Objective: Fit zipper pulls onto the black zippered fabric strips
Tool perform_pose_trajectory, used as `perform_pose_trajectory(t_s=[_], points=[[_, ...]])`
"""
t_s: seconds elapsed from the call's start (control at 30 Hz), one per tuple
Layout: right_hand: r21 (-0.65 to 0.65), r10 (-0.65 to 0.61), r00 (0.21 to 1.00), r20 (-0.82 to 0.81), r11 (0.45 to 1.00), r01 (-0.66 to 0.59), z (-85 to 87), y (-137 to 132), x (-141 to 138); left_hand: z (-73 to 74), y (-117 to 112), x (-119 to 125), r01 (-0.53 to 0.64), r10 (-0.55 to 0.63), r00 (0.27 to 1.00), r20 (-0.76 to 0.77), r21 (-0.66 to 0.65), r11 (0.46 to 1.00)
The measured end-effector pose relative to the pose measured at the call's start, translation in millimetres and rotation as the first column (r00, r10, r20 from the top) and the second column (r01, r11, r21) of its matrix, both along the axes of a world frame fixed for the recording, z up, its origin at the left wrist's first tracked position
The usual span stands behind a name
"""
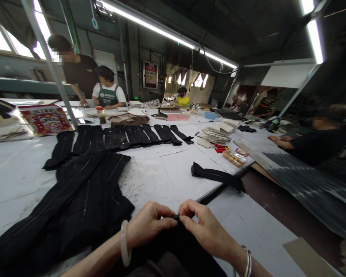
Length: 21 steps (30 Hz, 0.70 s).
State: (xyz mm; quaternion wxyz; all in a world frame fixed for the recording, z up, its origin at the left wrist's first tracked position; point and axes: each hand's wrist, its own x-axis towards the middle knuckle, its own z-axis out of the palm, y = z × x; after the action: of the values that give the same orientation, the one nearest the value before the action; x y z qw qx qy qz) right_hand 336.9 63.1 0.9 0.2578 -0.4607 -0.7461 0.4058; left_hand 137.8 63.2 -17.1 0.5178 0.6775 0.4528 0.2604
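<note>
Left hand [151,224] and right hand [203,225] each pinch the cloth [176,217] between thumb and fingers, closed tight. Its edge spans both grips; a strip [216,176] lies beyond the right hand, apart.

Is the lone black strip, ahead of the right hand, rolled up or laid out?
Laid out: the strip lies lengthwise on the table, its right end reaching past the edge.
</note>
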Motion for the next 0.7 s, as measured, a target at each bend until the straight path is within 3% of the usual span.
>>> perform_pose_trajectory(t_s=[0.17, 0.3, 0.7], points=[[-0.110, 0.015, 0.999, -0.029, 0.994, -0.018, -2.6, 4, -6, -8.1, 1, -4, -0.018, 0.039, 0.991, 0.129, -0.160, 0.987], [-0.210, 0.014, 0.996, -0.091, 0.977, -0.033, -8.6, 7, -11, -15.5, 0, -7, -0.032, 0.103, 0.973, 0.207, -0.322, 0.946], [-0.374, 0.053, 0.979, -0.197, 0.919, -0.125, -36.5, 20, -29, -26.3, -6, -13, -0.075, 0.249, 0.911, 0.330, -0.460, 0.885]])
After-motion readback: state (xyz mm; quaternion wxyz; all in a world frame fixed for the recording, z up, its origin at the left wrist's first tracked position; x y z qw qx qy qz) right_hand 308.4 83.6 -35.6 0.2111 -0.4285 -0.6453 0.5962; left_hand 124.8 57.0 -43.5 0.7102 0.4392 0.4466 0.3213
